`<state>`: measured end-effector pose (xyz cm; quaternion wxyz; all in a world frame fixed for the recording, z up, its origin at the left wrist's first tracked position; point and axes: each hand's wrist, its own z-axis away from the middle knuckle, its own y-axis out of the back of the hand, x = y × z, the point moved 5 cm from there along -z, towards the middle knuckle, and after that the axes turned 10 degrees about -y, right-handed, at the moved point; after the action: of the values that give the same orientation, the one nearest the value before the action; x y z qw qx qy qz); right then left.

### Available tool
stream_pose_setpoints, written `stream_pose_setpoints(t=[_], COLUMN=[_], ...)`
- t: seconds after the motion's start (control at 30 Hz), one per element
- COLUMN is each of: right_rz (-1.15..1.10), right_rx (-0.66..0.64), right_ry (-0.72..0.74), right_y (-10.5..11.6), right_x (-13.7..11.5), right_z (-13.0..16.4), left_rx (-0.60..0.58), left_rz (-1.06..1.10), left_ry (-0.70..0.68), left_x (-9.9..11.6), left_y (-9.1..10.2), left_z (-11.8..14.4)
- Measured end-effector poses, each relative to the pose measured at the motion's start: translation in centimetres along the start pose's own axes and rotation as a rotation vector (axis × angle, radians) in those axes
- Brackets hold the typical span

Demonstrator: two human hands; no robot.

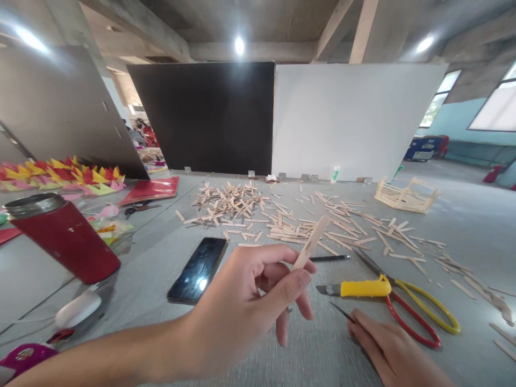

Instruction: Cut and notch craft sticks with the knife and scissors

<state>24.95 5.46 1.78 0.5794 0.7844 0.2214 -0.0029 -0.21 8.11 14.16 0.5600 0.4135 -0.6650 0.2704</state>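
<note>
My left hand (252,298) is raised above the grey table (169,252) and pinches a pale wooden stick (311,242) between thumb and fingers, its free end pointing up and away. My right hand (393,352) rests low at the table's near edge with a thin dark pointed tool (342,312) under its fingertips. Just beyond that hand lie a yellow utility knife (357,288) and scissors (419,309) with yellow and red handles. A black pen (329,258) lies behind the stick.
Several loose wooden sticks (282,215) litter the table's middle and right. A stick-built frame (405,194) stands far right. A black phone (198,269), a red flask (64,236) and a white mouse-like object (78,309) lie left. Coloured paper shapes (60,174) sit far left; black and white panels stand behind.
</note>
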Motion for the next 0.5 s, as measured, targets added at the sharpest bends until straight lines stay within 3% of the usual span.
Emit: stream_pose_setpoints(t=[0.3,0.5], right_rz=[-0.003,-0.012], right_rx=[-0.024,-0.033], right_ry=[-0.014,0.002], right_y=[-0.39,-0.43], right_x=[0.34,0.56], right_z=[0.23,0.37], left_rx=[0.011,-0.025], left_rz=[-0.118,-0.248], left_ry=[-0.002,0.106], left_x=[-0.18,-0.83], left_y=[0.07,-0.05], left_z=[0.15,0.8])
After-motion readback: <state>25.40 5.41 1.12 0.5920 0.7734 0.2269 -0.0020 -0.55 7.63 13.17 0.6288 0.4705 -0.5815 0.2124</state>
